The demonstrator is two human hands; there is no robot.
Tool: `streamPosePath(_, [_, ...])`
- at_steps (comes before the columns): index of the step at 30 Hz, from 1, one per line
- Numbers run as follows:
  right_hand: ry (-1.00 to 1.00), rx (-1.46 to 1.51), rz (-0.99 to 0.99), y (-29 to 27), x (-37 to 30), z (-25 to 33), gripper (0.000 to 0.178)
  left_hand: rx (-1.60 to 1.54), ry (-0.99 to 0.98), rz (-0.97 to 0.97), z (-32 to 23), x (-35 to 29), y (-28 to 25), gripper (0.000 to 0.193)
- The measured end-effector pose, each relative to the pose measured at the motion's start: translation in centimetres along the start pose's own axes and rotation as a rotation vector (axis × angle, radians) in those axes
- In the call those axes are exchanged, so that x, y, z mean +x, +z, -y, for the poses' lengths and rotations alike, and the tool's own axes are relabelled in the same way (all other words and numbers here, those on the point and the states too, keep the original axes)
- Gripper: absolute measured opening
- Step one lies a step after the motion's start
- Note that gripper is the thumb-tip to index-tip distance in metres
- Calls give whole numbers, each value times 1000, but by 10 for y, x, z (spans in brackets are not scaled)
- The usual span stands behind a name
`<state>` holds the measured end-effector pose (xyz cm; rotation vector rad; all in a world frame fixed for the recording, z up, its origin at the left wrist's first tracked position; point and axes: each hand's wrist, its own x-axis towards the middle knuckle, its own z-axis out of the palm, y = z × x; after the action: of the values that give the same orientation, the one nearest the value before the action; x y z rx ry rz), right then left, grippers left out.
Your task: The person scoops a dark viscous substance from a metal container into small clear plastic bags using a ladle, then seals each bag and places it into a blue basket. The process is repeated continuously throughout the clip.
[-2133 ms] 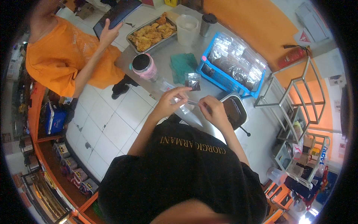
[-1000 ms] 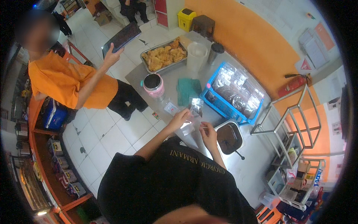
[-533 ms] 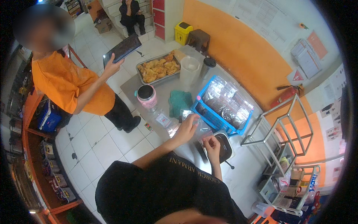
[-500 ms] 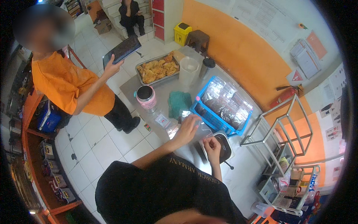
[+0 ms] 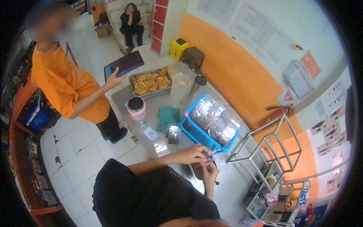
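Bags [image 5: 215, 115] with dark contents already crowd the blue basket [image 5: 196, 135], which stands just ahead of my left grip [image 5: 196, 152] and right grip [image 5: 209, 171]. I see one more small filled bag [image 5: 173, 137] lying loose on the tabletop [image 5: 231, 189], ahead and to the left of the left grip. Work on the clear bag [image 5: 207, 155] looks unfinished to me: it sits between the two grips, and I cannot make out whether anything is inside. Below the grips, partly hidden by them, is the container [image 5: 194, 177] with dark material in it. My left grip is narrow, fingertips pinched on the clear bag's far side; my right is equally narrow, fingers bunched on its near edge, how firmly I cannot tell
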<state>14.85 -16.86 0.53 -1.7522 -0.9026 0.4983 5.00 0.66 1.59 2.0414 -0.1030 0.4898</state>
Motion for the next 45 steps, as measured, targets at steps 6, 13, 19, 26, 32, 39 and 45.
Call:
streamPosePath(6, [-59,-68,1,-2,-2,16,17,112,20,47,-10,6,-13,23])
streamPosePath(13, [-134,-552,15,14,1,54,18,521,-10,15,-30,-4,-6,18])
streamPosePath(19, [-93,-654,-132,26,2,49,24,507,-208,-39,-34,-10,-6,16])
streamPosePath(26, [-306,-581,-304,4,19,34,11,427,-336,-120,-35,-24,3,33])
streamPosePath(32, [48,-137,-80,-18,16,40,29,-346,-389,-399,-15,-29,14,74])
streamPosePath(39, [147,237,2,-11,8,46,31,-607,-470,-326,-5,-31,2,54])
streamPosePath(45, [39,341,-106,-10,13,55,36,-878,-502,-332,4,-18,1,35])
